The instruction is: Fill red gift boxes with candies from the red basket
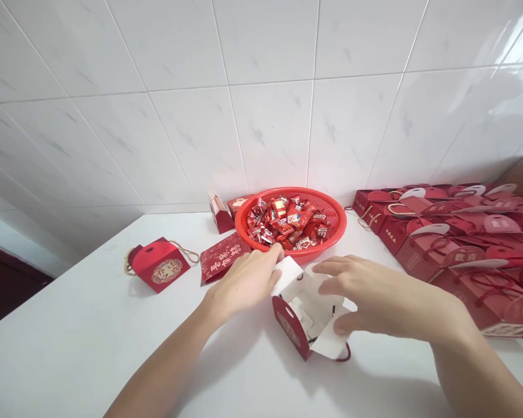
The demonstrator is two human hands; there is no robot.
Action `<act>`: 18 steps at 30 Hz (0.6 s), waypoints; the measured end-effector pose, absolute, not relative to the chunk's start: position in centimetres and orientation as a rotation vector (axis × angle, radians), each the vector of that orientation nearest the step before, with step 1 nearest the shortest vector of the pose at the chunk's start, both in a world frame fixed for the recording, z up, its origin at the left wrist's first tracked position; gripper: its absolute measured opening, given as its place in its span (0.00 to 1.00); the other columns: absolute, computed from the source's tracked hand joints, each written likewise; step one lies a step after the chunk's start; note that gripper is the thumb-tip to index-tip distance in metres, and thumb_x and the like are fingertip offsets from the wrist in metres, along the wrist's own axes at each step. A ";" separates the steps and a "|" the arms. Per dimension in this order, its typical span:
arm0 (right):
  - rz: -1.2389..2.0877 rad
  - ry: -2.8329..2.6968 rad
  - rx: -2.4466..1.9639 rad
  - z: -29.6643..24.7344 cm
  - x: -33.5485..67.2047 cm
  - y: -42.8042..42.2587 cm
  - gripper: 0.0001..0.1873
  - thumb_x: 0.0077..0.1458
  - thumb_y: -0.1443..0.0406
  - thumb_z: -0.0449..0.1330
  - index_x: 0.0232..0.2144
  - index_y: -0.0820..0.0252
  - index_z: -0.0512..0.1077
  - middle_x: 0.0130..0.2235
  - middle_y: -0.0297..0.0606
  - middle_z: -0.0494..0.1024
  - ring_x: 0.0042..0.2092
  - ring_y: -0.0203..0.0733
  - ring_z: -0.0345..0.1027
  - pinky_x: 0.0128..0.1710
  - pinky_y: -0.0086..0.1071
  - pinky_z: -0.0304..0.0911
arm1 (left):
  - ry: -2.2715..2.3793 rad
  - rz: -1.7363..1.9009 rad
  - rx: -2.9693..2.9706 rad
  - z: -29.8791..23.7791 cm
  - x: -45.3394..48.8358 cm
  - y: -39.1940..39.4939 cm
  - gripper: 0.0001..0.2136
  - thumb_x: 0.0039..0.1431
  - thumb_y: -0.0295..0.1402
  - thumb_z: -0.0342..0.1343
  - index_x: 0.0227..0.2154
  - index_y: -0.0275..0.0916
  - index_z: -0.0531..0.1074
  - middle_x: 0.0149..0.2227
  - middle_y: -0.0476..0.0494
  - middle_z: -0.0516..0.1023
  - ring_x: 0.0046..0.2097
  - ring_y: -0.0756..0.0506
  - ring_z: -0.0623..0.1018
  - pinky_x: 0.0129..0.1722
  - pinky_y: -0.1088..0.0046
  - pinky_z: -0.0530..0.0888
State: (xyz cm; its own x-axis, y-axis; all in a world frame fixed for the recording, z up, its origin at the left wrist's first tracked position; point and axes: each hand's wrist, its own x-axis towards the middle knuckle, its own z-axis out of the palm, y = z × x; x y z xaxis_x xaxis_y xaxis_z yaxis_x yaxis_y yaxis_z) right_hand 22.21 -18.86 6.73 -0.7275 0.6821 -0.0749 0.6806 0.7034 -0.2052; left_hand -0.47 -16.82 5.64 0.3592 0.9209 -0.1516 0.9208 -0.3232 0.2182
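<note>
A small red paper candy box [290, 325] with a white inside stands on the table, its top open and flaps spread. My left hand [248, 278] is closed at the box's far-left white flap, fingertips curled beside it. Over the right side is my right hand [366, 293], fingers apart, with the thumb against the near flap and the fingertips by the far flap. Pale shapes lie inside the box, too unclear to name. Just behind, a red plastic basket [340, 235] holds many wrapped candies [287, 217]. A dark red cord loop shows at the box's near edge.
Rows of red candy boxes [422, 258] with cord handles fill the right side. At left sits a red box [163, 267] with a rope handle. A flat red packet [222, 255] and a small upright box [221, 215] lie near the basket. White tiled wall [187, 133] stands behind the table.
</note>
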 end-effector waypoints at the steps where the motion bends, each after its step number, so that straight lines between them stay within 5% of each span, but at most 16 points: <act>1: 0.344 -2.910 -1.182 6.6 22.3 -18.8 0.08 0.50 0.65 0.68 0.35 0.60 0.79 0.51 0.46 0.77 0.53 0.54 0.70 0.47 0.39 0.65 | 1.664 -0.007 2.350 5.7 -0.5 -16.8 0.06 0.63 0.32 0.45 0.42 0.43 0.63 0.34 0.45 0.76 0.33 0.42 0.76 0.27 0.71 0.61; 7: 0.308 -2.930 -1.340 6.1 22.2 -18.7 0.26 0.44 0.62 0.72 0.48 0.59 0.74 0.51 0.48 0.75 0.54 0.57 0.68 0.51 0.44 0.62 | 1.596 -0.115 2.363 5.7 -0.3 -16.9 0.08 0.63 0.30 0.44 0.32 0.41 0.68 0.36 0.43 0.74 0.36 0.42 0.75 0.30 0.71 0.62; 12: 0.192 -2.940 -1.426 5.5 21.2 -18.5 0.33 0.40 0.62 0.74 0.50 0.60 0.71 0.48 0.48 0.76 0.52 0.57 0.69 0.52 0.45 0.61 | 1.468 -0.048 2.349 5.6 -0.4 -17.1 0.20 0.64 0.50 0.48 0.29 0.38 0.71 0.42 0.40 0.70 0.43 0.40 0.73 0.37 0.68 0.67; 18: 0.262 -2.955 -1.528 5.3 20.5 -18.1 0.24 0.42 0.62 0.74 0.42 0.61 0.73 0.42 0.43 0.77 0.44 0.52 0.72 0.44 0.40 0.63 | 1.234 -0.142 2.310 6.0 -1.1 -17.2 0.29 0.45 0.61 0.60 0.38 0.40 0.74 0.41 0.42 0.72 0.45 0.38 0.73 0.38 0.69 0.68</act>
State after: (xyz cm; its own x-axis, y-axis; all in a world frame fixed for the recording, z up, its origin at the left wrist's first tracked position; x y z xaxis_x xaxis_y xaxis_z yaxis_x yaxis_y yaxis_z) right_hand 20.48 -18.12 5.26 -0.5657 0.7879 -0.2431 0.8184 0.5725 -0.0492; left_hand -1.14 -17.16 6.01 0.5810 0.7471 -0.3228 0.8010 -0.4547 0.3894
